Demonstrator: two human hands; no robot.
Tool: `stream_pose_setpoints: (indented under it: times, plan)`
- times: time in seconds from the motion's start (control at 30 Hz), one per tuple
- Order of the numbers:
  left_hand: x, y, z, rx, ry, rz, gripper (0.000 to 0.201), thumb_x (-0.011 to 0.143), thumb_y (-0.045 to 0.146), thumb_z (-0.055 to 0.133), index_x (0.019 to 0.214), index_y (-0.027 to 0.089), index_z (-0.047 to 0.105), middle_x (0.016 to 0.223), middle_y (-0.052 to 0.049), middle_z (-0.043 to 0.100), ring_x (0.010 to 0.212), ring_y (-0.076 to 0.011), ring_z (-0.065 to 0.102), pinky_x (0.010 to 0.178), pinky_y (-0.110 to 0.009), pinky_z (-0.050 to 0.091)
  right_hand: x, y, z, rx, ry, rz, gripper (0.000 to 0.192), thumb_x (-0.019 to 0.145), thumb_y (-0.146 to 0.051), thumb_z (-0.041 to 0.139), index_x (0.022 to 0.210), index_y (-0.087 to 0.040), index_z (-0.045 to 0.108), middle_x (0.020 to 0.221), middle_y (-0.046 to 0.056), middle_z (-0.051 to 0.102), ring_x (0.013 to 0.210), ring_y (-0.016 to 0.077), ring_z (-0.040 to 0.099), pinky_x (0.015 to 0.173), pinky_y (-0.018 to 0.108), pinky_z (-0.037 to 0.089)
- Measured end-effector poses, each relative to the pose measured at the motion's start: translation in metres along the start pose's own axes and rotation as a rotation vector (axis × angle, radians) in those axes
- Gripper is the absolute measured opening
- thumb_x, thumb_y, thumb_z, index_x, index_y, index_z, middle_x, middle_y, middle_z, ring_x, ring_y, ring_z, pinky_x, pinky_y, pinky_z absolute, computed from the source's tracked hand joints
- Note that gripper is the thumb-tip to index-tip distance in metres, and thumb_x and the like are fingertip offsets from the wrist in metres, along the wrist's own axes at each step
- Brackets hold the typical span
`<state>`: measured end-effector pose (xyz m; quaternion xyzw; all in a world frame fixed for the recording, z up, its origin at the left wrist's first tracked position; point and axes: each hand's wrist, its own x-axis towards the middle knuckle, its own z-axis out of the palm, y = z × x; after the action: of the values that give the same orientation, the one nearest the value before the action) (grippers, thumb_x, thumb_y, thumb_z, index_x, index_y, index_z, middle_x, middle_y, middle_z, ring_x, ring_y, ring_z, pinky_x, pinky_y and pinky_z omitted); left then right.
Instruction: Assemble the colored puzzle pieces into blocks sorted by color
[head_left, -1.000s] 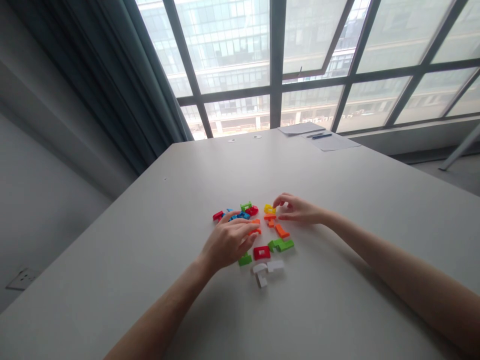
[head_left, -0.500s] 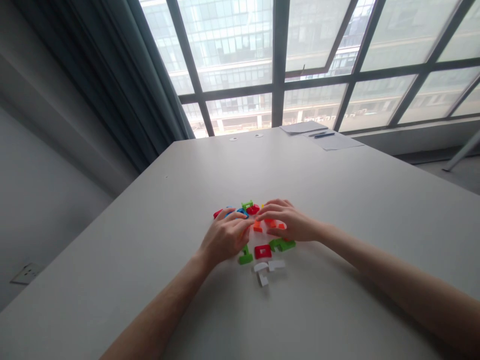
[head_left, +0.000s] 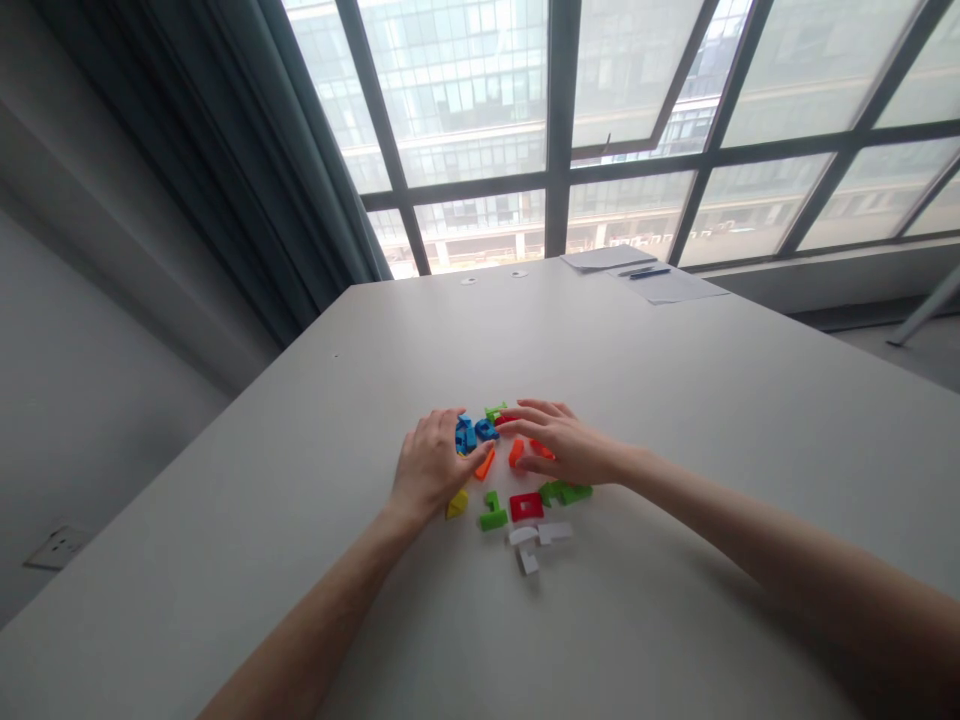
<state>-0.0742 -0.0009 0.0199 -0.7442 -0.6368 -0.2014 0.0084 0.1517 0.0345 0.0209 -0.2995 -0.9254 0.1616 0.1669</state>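
Small coloured plastic puzzle pieces lie bunched on a white table (head_left: 675,400). My left hand (head_left: 431,465) rests flat on the left of the bunch, fingers beside the blue pieces (head_left: 471,434) and an orange piece (head_left: 484,463). A yellow piece (head_left: 457,504) sticks out under its heel. My right hand (head_left: 559,446) lies flat on the right of the bunch, fingers spread over orange pieces (head_left: 516,452) and touching a red piece at the far side. Nearer me lie a green piece (head_left: 492,514), a red square frame (head_left: 526,506), another green piece (head_left: 566,492) and white pieces (head_left: 536,540).
Papers (head_left: 645,275) and a dark pen (head_left: 649,272) lie at the table's far edge by the window. A grey curtain (head_left: 247,180) hangs at the left. A wall socket (head_left: 51,547) sits low on the left wall.
Both hands came together over the pieces and pushed them closer. My right hand slid left from the yellow piece; the yellow piece now lies under my left hand's heel.
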Motion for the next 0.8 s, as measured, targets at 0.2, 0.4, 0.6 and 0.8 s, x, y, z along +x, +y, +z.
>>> stream_pose_setpoints:
  times: [0.2,0.4,0.6,0.8]
  plan:
    - [0.007,-0.008,-0.007,-0.18,-0.232,0.001,0.072,0.075,0.052,0.065,0.134,0.016,0.047,0.134,-0.015,0.055,0.124,-0.0318,0.051,0.104,-0.046,0.042,0.018,-0.003,-0.002,-0.055,-0.072,-0.066,0.044,0.089,-0.031,0.055,0.133,-0.027,0.055,0.141,0.005,0.053,0.142,0.0306,0.027,0.111,0.052,0.024]
    - [0.007,-0.009,-0.012,-0.329,-0.331,0.105,0.069,0.073,0.039,0.065,0.136,0.02,0.047,0.135,-0.011,0.056,0.123,-0.0293,0.053,0.104,-0.04,0.045,0.003,0.001,-0.003,-0.039,-0.012,-0.12,0.03,0.087,-0.024,0.055,0.115,-0.027,0.066,0.129,0.004,0.063,0.138,0.0286,0.034,0.109,0.05,0.025]
    - [0.005,-0.008,-0.013,-0.271,-0.257,0.165,0.056,0.075,0.027,0.06,0.13,0.022,0.051,0.131,-0.008,0.058,0.119,-0.0269,0.056,0.105,-0.043,0.042,-0.019,-0.001,-0.011,0.015,-0.026,-0.132,0.021,0.089,-0.024,0.055,0.106,-0.027,0.067,0.118,0.003,0.068,0.133,0.025,0.041,0.108,0.049,0.024]
    - [0.003,-0.005,-0.013,-0.098,-0.14,0.226,0.023,0.08,0.028,0.059,0.101,0.02,0.064,0.113,-0.009,0.066,0.111,-0.0267,0.059,0.101,-0.046,0.042,-0.038,0.0,-0.012,0.057,0.04,-0.136,0.019,0.091,-0.029,0.054,0.106,-0.026,0.065,0.113,0.006,0.069,0.123,0.022,0.052,0.105,0.043,0.032]
